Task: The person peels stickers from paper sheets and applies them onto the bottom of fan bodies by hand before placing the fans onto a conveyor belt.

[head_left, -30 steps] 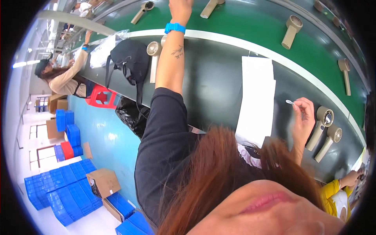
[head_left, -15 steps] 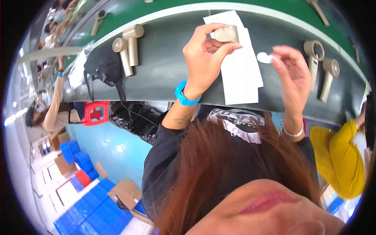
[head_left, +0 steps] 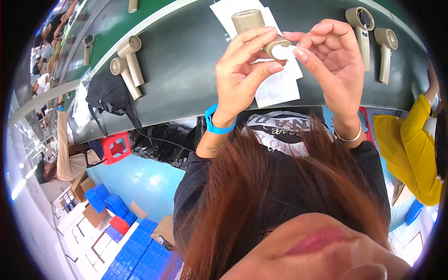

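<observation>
My left hand (head_left: 239, 70) grips a beige handheld fan (head_left: 248, 20) tilted over the table, with the handle's end turned toward me. Against that end lies a round white sticker (head_left: 283, 52). The thumb and index finger of my right hand (head_left: 337, 63) pinch the sticker's right edge, the other fingers curled loosely. Beneath both hands are overlapping white sheets (head_left: 277, 93) with faint round outlines on them. My left fingers partly hide the fan's handle.
Two beige fans (head_left: 133, 60) lie to the left beside a black bag (head_left: 108, 92); two more fans (head_left: 385, 51) lie to the right. The dark table (head_left: 182, 70) borders a green strip. A person in yellow (head_left: 405, 144) sits at right, and a red stool (head_left: 116, 147) stands left.
The right hand has moved left and brought the sticker to the fan's handle end. The fan is now tilted with its handle end nearer me. The whole view has shifted a little.
</observation>
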The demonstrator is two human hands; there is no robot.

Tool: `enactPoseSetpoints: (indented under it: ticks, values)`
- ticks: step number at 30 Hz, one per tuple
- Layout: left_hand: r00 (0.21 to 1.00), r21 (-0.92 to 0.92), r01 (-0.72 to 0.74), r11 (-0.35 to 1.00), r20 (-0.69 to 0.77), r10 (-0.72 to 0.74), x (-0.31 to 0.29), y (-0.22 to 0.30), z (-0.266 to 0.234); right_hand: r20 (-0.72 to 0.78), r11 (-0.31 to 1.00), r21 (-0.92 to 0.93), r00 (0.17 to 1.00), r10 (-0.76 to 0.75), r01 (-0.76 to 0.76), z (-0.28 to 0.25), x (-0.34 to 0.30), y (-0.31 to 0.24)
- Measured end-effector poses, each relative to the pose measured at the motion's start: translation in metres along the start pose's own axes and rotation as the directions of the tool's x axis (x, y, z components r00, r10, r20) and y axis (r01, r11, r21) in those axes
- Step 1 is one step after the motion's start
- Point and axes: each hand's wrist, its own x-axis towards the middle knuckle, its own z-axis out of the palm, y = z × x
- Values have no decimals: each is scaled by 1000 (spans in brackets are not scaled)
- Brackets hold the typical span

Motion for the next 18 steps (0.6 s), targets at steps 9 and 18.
enactPoseSetpoints:
  ticks: [9,18]
  values:
    - [1000,19,6,1000,28,-7,0,-3,-1,12,1000,-8,1000,-15,15,-2,-3,4]
    - [1000,30,15,999,26,-16,-1,-5,-1,-5,1000,-13,1000,19,-19,-3,-3,6]
